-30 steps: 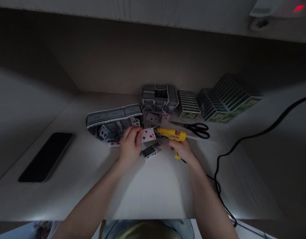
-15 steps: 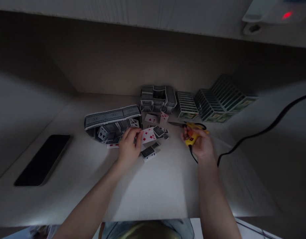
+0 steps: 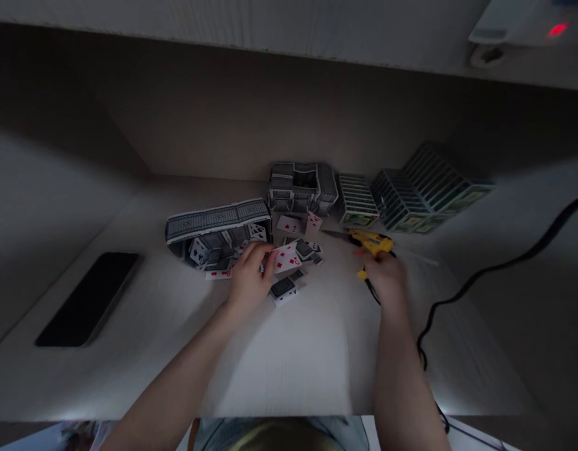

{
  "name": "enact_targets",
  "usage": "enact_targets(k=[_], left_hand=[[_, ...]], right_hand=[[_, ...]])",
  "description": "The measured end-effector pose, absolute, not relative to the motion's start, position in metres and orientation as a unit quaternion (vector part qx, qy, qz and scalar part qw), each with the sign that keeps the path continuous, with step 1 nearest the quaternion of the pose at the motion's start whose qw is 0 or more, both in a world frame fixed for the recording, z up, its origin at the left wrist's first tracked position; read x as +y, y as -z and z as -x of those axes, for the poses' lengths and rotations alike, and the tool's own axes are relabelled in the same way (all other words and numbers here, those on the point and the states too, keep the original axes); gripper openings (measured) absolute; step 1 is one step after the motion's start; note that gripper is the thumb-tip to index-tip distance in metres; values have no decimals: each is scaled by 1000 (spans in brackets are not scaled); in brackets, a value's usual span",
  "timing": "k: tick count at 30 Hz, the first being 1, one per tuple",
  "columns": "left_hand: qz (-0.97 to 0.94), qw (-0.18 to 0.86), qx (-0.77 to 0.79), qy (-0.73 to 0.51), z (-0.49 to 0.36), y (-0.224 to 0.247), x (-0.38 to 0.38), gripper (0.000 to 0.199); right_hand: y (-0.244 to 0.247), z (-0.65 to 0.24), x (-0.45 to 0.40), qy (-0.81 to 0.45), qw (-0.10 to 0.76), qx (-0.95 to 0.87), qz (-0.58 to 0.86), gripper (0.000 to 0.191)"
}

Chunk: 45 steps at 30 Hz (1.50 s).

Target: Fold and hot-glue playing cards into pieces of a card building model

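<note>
Between its thumb and fingers, my left hand (image 3: pixel 252 275) pinches a five of diamonds card (image 3: pixel 288 258), just right of a long box shape built of cards (image 3: pixel 217 219). My right hand (image 3: pixel 383 274) is closed on a yellow glue gun (image 3: pixel 372 242), whose cord hangs below it. Dark scissors (image 3: pixel 336 234) lie partly behind the glue gun. Cut card pieces (image 3: pixel 284 291) and a folded red-suit card (image 3: pixel 313 224) are around the middle, right of my left hand.
A black phone (image 3: pixel 88 299) lies at the left. Along the back stand a grey card structure (image 3: pixel 302 188) and slatted card blocks (image 3: pixel 358 199). A black cable (image 3: pixel 486 270) runs down the right side. Overhead is a shelf edge (image 3: pixel 251 31) with a red-lit device (image 3: pixel 519 25).
My right hand has turned over the glue gun, so its back now faces up. The cable at the right has shifted. My left hand still holds the card, and the view has moved slightly.
</note>
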<state>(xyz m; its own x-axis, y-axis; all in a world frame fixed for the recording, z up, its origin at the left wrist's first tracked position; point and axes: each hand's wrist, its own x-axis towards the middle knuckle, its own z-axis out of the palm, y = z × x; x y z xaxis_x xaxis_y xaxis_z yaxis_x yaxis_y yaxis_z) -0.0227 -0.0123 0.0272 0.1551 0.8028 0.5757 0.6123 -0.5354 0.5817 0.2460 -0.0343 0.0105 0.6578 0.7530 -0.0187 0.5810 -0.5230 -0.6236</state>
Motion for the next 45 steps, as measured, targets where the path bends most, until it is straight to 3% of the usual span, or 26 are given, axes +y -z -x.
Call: enact_targets(k=[3, 6, 9, 14, 16, 22, 30, 38, 45], left_hand=[[-758, 107, 465, -445, 22, -27, -12, 9], [-764, 110, 458, -442, 21, -27, -12, 9], [-768, 112, 456, -435, 20, -26, -12, 8], [-785, 135, 445, -409, 19, -23, -15, 9], [-792, 143, 439, -399, 18, -22, -16, 12], [-805, 169, 430, -373, 18, -22, -17, 16], [-817, 166, 418, -361, 14, -20, -18, 17], [-773, -7, 590, -234, 44, -31, 1, 24], [-769, -47, 608, -190, 49, -23, 11, 16]], right_hand=[[-15, -251, -39, -95, 183, -396, 895, 55], [-21, -253, -45, -68, 163, -381, 908, 64], [-27, -251, -47, -46, 205, -358, 910, 61], [-29, -222, -37, -89, 470, -409, 777, 44], [-28, -201, -34, -134, 516, -477, 699, 35], [-28, -158, -38, -247, 482, -615, 573, 23], [-25, -159, -40, -273, 467, -624, 564, 17], [-16, -167, -34, -217, 494, -573, 616, 19], [-16, -163, -34, -274, 500, -535, 624, 23]])
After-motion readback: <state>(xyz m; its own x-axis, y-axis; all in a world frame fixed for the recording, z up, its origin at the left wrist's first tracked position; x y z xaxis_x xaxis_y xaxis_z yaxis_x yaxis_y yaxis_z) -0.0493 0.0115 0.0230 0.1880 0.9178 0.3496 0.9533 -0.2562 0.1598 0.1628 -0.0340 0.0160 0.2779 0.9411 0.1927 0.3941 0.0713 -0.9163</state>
